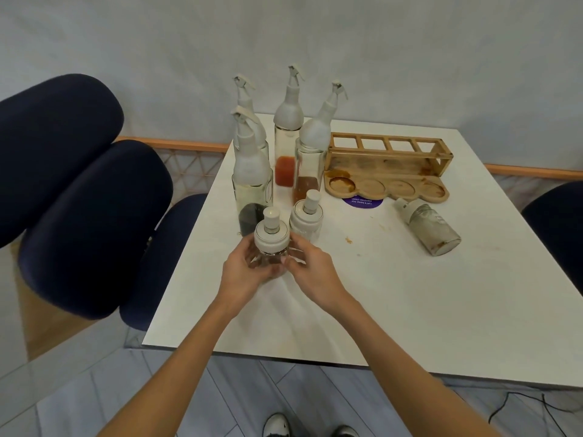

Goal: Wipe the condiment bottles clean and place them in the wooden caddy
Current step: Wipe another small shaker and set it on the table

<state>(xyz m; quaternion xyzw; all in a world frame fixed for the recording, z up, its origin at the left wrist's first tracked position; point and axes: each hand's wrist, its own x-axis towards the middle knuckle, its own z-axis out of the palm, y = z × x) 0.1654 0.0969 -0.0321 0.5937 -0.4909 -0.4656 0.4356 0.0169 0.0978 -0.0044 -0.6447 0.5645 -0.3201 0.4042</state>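
Both left hand [243, 274] and right hand [312, 269] curl round the small jar [270, 244]; if greasy it may slip and topple the neighbouring jar [306, 216]

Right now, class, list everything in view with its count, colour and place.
tall spout bottles: four, clear with white tops, standing far left.
held jar: one, clear with white lid, between both hands.
upright jar: one, same colours, just behind it.
fallen jar: one, cloudy, on its side at right.
wooden caddy: one, light wood, stained, far side.
sticker: one, purple, before the caddy.
table: one, white.
chairs: dark blue, left and right; count unclear.
shoes: two, white-black, floor.
left hand, right hand: grip the held jar.
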